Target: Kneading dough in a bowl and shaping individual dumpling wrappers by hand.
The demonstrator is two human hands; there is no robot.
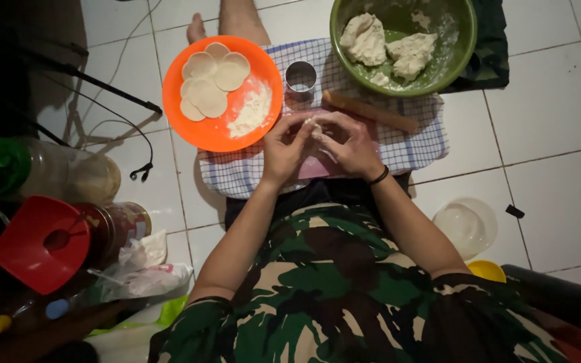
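Observation:
My left hand [284,148] and my right hand [352,146] meet over a pink board [317,165] lying on a checked cloth [415,138]. Together their fingertips pinch a small piece of pale dough [313,125]. An orange plate [218,128] to the left holds several flat round dough discs [211,81] and a heap of white flour [253,111]. A green bowl [452,60] at the top holds lumps of dough [388,44]. A round metal cutter [300,77] and a wooden rolling pin [371,111] lie just beyond my hands.
A person's bare foot [196,28] rests on the tiled floor past the plate. Jars, a red lid [38,245] and plastic bags crowd the left side. A clear lid [467,227] and a yellow item [487,270] lie at the right. Black cables trail at upper left.

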